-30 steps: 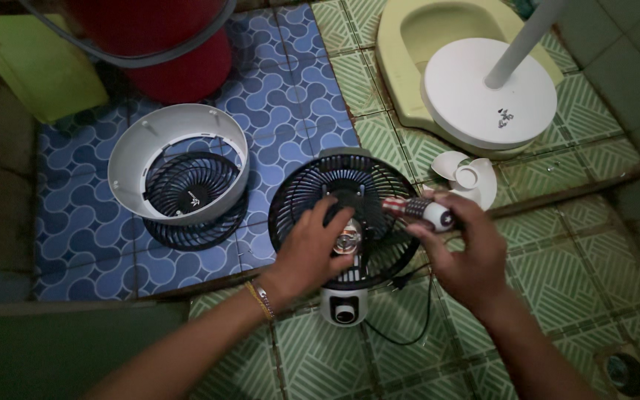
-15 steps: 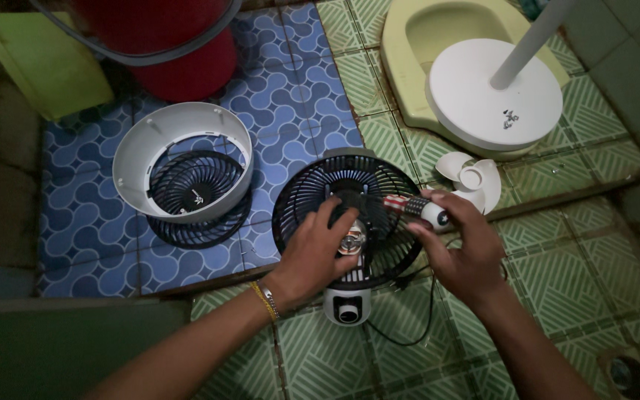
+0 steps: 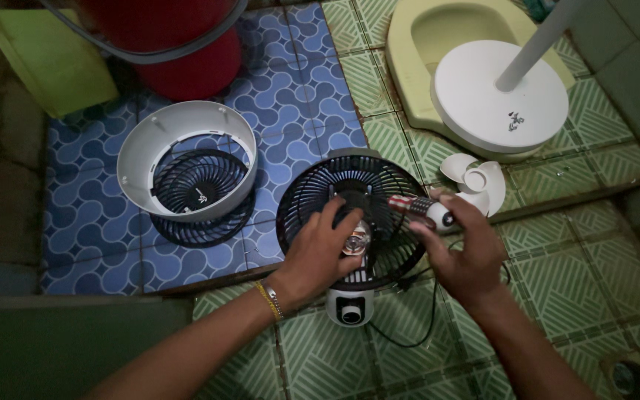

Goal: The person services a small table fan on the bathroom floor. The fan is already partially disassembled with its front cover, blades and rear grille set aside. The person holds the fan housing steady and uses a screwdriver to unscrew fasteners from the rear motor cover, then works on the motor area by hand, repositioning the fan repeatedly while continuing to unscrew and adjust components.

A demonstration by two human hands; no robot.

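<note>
Head view: my left hand (image 3: 318,248) fingers spread flat on black fan grille (image 3: 351,215) hub; right hand (image 3: 462,248) clamps small screwdriver (image 3: 422,210), axis lying level, tip pointing left toward hub, right hand nearer

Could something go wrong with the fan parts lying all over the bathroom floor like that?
Maybe. The white plastic fan blade lies loose on the tiled floor just behind the right hand, so an elbow or foot might crack it. The thin black cord loops on the tiles by the right arm and could snag it. The left hand has its fingers on the shiny metal motor hub inside the round black wire fan guard, where they might get pinched.
</note>
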